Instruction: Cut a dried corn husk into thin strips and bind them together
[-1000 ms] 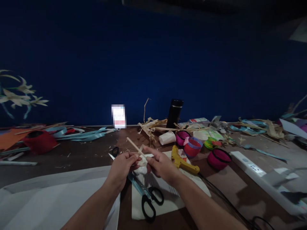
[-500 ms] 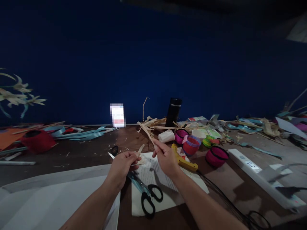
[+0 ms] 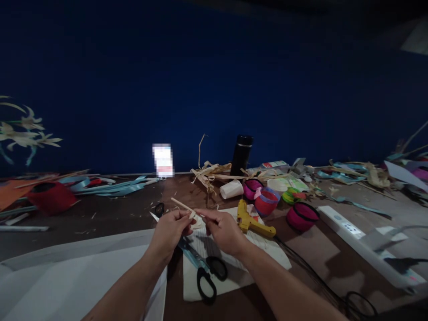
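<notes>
Pale, straw-coloured stick [image 3: 181, 204], one, slender. Location: in front of me, at the meeting point of my two hands, above the worktop [image 3: 123, 214]. Long axis: aslant, the free end pointing away and to my left, the near end running into the fingertips of my right hand [image 3: 223, 229]. That hand is closed in a pinch on it, forefinger laid forward along the shaft.

Left hand [image 3: 170, 226], one, closed, thumb and forefinger pinching a small pale strip [image 3: 193, 215], mostly covered by my fingers. The stick crosses just beyond these fingertips, so its free length lies ahead of my left hand although my right has the hold. The strip sits right beside the shaft; whether the two touch, I cannot tell.

Beneath and about:
- Printed paper [image 3: 234, 278], one sheet, under my hands.
- Scissors [image 3: 199, 264], black handles towards me, blades partly hidden near my left hand.
- Yellow glue gun [image 3: 249, 221], on its side, just beyond my right hand.
- White sheet [image 3: 83, 276], large, to the left, under my left forearm.
- Dried strips [image 3: 210, 173], a loose tangle, farther off.
- White cup [image 3: 232, 190], tipped over, in front of a black bottle [image 3: 241, 157].
</notes>
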`<action>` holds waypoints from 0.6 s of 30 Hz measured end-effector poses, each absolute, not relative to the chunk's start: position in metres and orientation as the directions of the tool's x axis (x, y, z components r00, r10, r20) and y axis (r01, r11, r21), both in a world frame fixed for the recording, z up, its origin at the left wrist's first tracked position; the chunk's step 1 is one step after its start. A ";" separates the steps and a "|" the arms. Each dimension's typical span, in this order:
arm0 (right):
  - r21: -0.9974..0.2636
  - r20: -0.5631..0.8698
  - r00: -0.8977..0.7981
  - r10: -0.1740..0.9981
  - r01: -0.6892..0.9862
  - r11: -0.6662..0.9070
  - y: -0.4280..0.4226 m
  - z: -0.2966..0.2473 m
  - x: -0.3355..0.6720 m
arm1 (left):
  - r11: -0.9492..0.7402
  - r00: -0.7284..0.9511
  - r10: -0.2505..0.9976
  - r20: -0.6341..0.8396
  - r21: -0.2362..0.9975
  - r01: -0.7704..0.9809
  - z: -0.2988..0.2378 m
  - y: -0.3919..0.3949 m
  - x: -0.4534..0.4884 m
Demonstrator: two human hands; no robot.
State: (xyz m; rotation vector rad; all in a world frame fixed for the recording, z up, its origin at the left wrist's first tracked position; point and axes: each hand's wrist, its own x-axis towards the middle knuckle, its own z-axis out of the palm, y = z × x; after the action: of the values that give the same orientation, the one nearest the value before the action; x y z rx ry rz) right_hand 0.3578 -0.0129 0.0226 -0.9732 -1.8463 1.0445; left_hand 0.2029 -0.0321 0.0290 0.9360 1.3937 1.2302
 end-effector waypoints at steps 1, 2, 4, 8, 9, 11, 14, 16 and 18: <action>-0.875 0.289 -0.360 0.887 0.277 0.397 -0.011 0.023 0.360 | 0.184 -0.188 0.963 -0.193 0.981 -0.066 0.030 -0.032 0.203; -0.860 0.309 -0.306 0.900 0.315 0.402 -0.009 0.022 0.363 | 0.186 -0.184 0.963 -0.196 0.980 -0.070 0.030 -0.033 0.204; -0.857 0.309 -0.171 0.936 0.378 0.352 -0.002 0.021 0.370 | 0.191 -0.182 0.962 -0.203 0.978 -0.082 0.031 -0.034 0.204; -0.836 0.272 -0.063 0.960 0.479 0.268 0.008 0.016 0.380 | 0.204 -0.168 0.961 -0.219 0.973 -0.104 0.031 -0.033 0.203; -0.809 0.276 -0.086 0.957 0.517 0.280 0.008 0.015 0.381 | 0.204 -0.165 0.962 -0.220 0.973 -0.109 0.030 -0.033 0.202; -0.737 0.287 -0.150 0.946 0.597 0.318 0.005 0.013 0.379 | 0.203 -0.164 0.961 -0.221 0.972 -0.118 0.030 -0.033 0.202; -0.630 0.248 -0.250 0.936 0.693 0.352 -0.002 0.011 0.378 | 0.204 -0.171 0.959 -0.224 0.971 -0.127 0.030 -0.032 0.202; -0.584 0.210 -0.289 0.934 0.729 0.357 -0.005 0.011 0.378 | 0.199 -0.169 0.962 -0.217 0.973 -0.117 0.031 -0.032 0.202; -0.550 0.198 -0.298 0.934 0.755 0.358 -0.006 0.010 0.380 | 0.190 -0.167 0.965 -0.203 0.977 -0.095 0.031 -0.032 0.202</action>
State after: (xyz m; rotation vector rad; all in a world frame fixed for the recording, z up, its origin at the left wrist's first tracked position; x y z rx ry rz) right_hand 0.3799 -0.0059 0.0100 -1.4638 -2.1392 0.4894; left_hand 0.2017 -0.0317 0.0305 0.9158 1.3645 1.2205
